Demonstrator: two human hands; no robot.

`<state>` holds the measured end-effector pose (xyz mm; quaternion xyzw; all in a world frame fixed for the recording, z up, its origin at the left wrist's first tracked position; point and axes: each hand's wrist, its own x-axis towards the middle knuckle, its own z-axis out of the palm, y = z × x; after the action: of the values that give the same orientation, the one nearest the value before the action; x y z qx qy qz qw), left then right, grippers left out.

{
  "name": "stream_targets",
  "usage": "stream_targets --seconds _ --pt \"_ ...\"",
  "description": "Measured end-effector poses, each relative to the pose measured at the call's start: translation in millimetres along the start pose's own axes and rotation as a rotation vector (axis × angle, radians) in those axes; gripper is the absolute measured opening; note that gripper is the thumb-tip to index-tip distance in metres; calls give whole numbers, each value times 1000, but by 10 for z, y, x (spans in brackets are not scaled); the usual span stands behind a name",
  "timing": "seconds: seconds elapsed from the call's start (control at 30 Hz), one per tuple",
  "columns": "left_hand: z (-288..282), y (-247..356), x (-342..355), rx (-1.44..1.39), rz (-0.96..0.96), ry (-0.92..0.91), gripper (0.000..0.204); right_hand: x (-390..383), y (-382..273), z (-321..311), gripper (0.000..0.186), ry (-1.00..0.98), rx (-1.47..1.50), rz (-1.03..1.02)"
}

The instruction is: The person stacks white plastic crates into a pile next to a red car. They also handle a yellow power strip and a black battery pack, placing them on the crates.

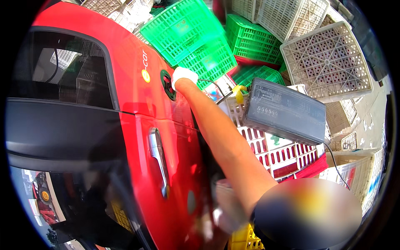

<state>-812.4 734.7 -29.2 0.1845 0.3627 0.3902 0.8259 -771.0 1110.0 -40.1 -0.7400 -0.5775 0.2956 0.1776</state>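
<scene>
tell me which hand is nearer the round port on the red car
Right: the white-gloved right hand is at the right edge of the round port. The left can't be placed surely; a pale blur well below may be it.

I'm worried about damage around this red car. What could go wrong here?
The dark box appears to rest on a white crate and might slide if that shifts. The thin black cable beside the gloved hand could snag on something nearby. The green crates sit close to the red car and might scratch it if bumped.
</scene>
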Motion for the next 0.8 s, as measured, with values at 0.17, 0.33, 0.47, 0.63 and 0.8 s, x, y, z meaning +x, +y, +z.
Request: stream_targets --seconds 0.17,0.33,0.47,0.63,0.8 --pt "45 -11 -7 -158 -208 102 56 232 9 89 28 -76 44 137" --pt "121 79 26 -324 -259 194 62 359 22 309 27 -81 88 207" --pt "133 97 59 -339 -321 161 61 462 80 472 25 1 106 255" --pt "116 103 52 -337 -336 165 60 635 229 813 25 -14 105 196" --pt "124 94 89 -357 -354 155 59 955 330 1082 22 -31 -147 -83"
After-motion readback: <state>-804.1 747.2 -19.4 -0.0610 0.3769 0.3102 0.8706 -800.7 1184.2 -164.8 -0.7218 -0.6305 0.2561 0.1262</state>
